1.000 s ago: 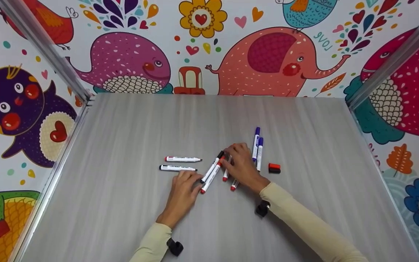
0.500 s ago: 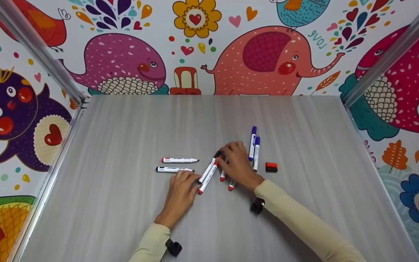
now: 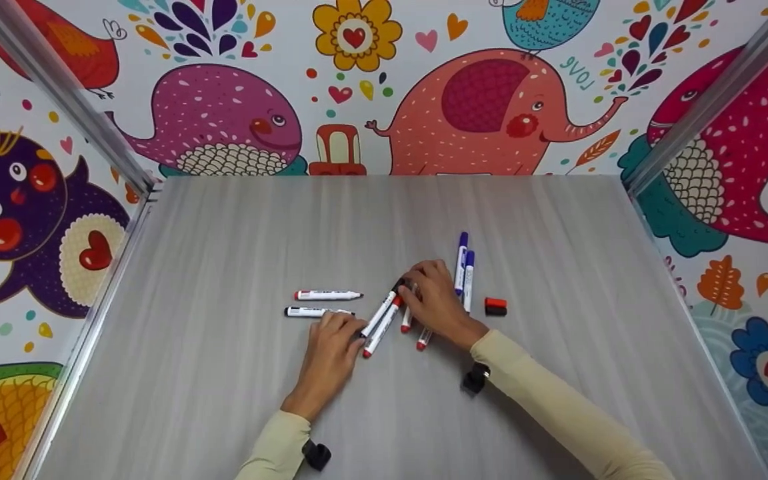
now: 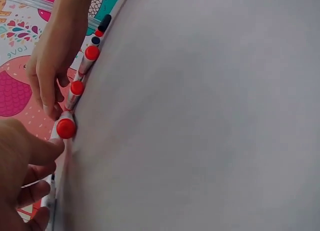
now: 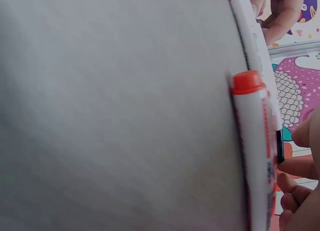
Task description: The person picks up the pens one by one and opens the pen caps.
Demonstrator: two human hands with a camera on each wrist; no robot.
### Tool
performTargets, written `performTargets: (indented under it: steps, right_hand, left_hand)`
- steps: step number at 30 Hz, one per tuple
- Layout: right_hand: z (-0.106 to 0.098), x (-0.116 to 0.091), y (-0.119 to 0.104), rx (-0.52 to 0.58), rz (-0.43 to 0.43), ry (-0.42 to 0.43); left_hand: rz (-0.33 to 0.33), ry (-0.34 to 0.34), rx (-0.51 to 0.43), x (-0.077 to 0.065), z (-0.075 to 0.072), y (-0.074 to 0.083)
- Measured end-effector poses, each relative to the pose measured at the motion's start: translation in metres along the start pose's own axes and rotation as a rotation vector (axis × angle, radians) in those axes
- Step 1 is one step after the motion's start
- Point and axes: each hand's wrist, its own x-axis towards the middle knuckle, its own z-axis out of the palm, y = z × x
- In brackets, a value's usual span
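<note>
My left hand (image 3: 328,357) pinches the lower end of a white marker with a black cap (image 3: 379,315). At that marker's upper end, the thumb and fingertips of my right hand (image 3: 439,298) are on the black cap (image 5: 280,147). Close along its right side lies a red-ended marker (image 3: 382,328) on the table. Two more red-ended markers, one of them seen large in the right wrist view (image 5: 257,141), lie partly hidden under my right hand. Just beyond my left fingers are a black-ended marker (image 3: 311,312) and a red-ended marker (image 3: 327,295), the latter showing a dark tip.
Two blue-capped markers (image 3: 461,263) lie beyond my right hand. A red cap and a black cap (image 3: 495,307) sit together to the right. The grey table (image 3: 224,387) meets a patterned wall (image 3: 477,113) at the back, with metal rails (image 3: 67,100) at both sides.
The head view has shifted slightly, so everything appears a little further left. Both hands keep nearly the same places on the black-capped marker.
</note>
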Motion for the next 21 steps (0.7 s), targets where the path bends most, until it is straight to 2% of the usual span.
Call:
performTargets:
  steps: [5,8,15,21]
  right_hand:
    - [-0.011,-0.001,-0.002,0.084,-0.001,0.005]
    - [-0.019,-0.005,-0.003,0.121,0.019,-0.015]
    - [-0.037,-0.018,-0.007,0.19,0.018,-0.057]
    - [-0.047,-0.024,-0.014,0.229,0.012,-0.081]
  left_hand:
    - [0.008,-0.003,-0.034,0.003,-0.01,0.009]
    - [0.018,-0.031,-0.07,0.005,-0.015,0.015]
    - [-0.007,-0.172,-0.143,0.007,-0.023,0.027]
    - [0.059,-0.269,-0.226,0.01,-0.025,0.031]
